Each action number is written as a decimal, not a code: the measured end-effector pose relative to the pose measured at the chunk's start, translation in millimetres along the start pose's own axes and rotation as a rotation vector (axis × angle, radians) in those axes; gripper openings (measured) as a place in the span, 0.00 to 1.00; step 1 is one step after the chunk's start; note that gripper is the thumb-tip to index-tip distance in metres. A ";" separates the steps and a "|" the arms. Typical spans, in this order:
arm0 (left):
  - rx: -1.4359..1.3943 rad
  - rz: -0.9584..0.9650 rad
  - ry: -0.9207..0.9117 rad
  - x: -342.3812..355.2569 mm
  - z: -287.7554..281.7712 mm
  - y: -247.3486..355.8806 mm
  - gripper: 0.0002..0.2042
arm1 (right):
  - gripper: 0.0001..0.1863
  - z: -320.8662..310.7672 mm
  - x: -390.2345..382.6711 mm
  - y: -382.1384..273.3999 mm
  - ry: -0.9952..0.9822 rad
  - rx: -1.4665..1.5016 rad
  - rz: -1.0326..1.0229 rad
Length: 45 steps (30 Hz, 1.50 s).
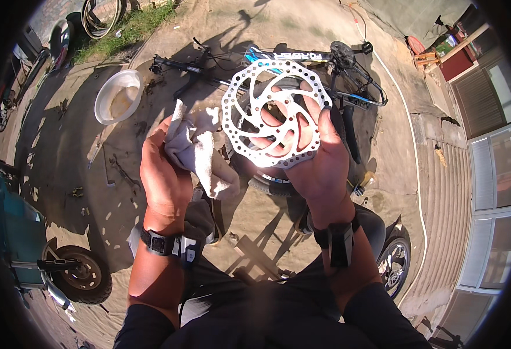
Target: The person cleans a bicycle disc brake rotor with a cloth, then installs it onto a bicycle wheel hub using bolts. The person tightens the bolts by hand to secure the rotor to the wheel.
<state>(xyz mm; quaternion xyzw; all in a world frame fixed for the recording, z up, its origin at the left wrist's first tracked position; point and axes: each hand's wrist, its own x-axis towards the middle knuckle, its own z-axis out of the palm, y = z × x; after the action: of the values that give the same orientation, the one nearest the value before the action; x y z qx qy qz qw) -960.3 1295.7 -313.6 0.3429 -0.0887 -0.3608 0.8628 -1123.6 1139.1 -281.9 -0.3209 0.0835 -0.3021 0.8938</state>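
Observation:
My right hand [324, 173] grips a silver bicycle brake disc [289, 122] by its right side, fingers behind it and thumb at the edge. The perforated ring and curved arms face me in bright sunlight, held above a wheel with a black tyre [270, 186] that is largely hidden. My left hand [162, 177] is closed around a crumpled whitish rag [203, 154], just left of the disc; some of its fingers are hidden by the cloth.
A black-and-blue bicycle [342, 64] lies beyond my hands. A white plastic basin [104, 102] and scattered tools [109, 168] are at left. A scooter wheel [81, 273] stands lower left, another wheel [395, 267] lower right. A pale hose [418, 192] runs along concrete steps [441, 221].

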 end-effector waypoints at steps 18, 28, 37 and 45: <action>1.026 0.681 -0.116 0.8 20.6 -26.9 0.10 | 0.49 1.8 -11.4 24.2 -0.135 -0.388 0.201; 1.042 0.188 -0.764 -35.1 24.5 -38.2 0.14 | 0.40 3.6 -6.8 21.6 0.071 -0.359 0.152; 0.631 0.328 -0.112 8.9 35.4 -36.0 0.10 | 0.50 -7.2 -16.6 29.7 -0.059 -0.448 0.265; 0.942 0.493 -0.603 -26.1 43.7 -53.5 0.16 | 0.45 5.5 -16.9 20.3 0.154 -0.393 0.337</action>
<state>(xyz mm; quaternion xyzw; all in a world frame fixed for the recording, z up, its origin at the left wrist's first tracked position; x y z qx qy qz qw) -1026.7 1263.4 -313.5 0.5398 -0.5556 -0.1535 0.6135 -1125.4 1164.4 -291.0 -0.4460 0.2603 -0.1505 0.8430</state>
